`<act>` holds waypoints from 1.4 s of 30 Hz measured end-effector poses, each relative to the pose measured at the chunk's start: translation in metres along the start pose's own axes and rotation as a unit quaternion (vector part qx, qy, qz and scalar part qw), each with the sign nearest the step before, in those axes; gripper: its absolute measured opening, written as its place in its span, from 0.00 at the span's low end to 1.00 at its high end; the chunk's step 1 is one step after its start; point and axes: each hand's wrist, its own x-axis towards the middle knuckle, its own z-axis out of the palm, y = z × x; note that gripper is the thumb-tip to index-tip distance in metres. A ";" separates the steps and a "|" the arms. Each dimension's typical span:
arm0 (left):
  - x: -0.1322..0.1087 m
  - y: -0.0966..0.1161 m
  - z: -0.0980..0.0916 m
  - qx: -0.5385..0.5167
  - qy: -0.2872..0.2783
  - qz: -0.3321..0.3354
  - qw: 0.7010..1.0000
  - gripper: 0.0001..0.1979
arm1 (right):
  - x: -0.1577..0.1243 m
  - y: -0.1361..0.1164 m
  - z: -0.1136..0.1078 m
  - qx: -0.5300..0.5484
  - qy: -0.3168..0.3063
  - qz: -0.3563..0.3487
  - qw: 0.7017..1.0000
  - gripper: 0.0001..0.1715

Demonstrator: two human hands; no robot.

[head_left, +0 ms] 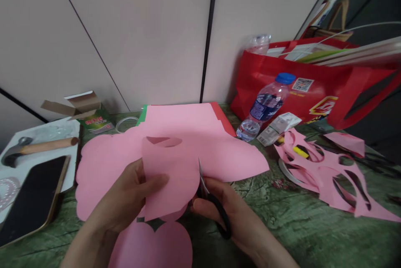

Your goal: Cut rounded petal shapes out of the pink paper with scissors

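My left hand pinches a sheet of pink paper, thumb on top and fingers behind it. A slot-like cutout shows near the sheet's upper edge, and its lower right side is rounded. In my right hand is a pair of scissors with black handles, its blades at the sheet's right edge. Behind and under the sheet lie larger pink paper pieces with scalloped edges. Closer to me is a pink heart-topped piece. Some of my right fingers are hidden by the scissors and paper.
Pink paper scraps with holes lie at right, near a water bottle, a small white box and a red bag. At left are a hammer, a phone and an opened green box. A pale wall stands behind.
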 end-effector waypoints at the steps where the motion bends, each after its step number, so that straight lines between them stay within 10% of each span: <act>1: 0.000 0.000 -0.001 0.010 0.003 -0.004 1.000 0.19 | 0.000 0.000 0.000 0.009 -0.002 0.007 1.000 0.13; 42: -0.002 0.002 -0.002 0.048 -0.004 -0.051 0.998 0.20 | 0.002 0.000 0.000 0.002 0.002 -0.003 1.000 0.14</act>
